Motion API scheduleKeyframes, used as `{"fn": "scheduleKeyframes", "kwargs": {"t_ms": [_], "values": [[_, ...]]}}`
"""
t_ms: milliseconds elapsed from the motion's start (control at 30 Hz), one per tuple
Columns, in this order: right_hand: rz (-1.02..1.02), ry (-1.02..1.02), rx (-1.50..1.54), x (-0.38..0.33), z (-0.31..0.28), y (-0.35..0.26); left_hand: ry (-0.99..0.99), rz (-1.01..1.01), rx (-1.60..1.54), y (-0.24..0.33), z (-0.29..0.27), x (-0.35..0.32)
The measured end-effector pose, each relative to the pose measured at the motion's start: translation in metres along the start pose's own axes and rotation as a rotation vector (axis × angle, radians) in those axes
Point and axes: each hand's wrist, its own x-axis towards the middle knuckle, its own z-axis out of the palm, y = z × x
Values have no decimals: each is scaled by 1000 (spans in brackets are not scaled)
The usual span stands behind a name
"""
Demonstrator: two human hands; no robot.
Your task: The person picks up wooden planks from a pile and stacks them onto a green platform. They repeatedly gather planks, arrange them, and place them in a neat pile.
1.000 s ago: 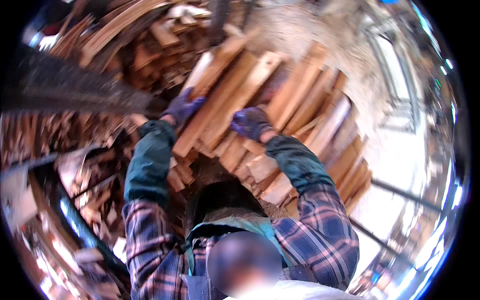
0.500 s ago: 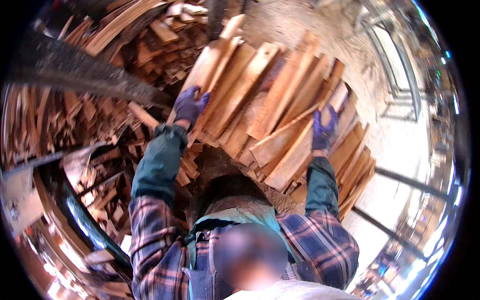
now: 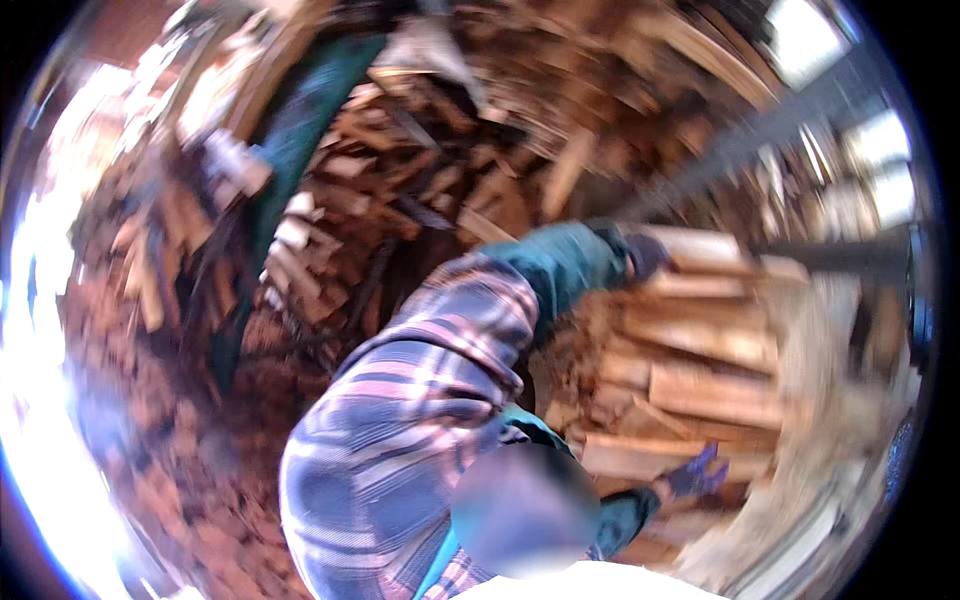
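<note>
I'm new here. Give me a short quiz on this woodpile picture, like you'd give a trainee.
1. True or false: both hands wear purple gloves.
2. Which hand lies at the upper edge of the stacked split wood? A) left B) right
3. Fill in: the arms wear a ____ shirt with teal cuffs.

Key
1. True: the left hand and right hand both show purple gloves.
2. A: the left hand lies at the top of the stack of split wood; the right hand, fingers spread, is at its lower front.
3. Plaid, seen on the sleeve.
</note>
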Motion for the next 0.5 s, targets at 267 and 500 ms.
{"fn": "scheduleKeyframes", "kwargs": {"t_ms": [267, 500], "values": [[-389, -1150, 420, -180, 204, -98, 482, 10, 7, -143, -92, -290], [-809, -1805, 142, -476, 283, -220, 1291, -1461, 400, -303, -291, -617]]}}
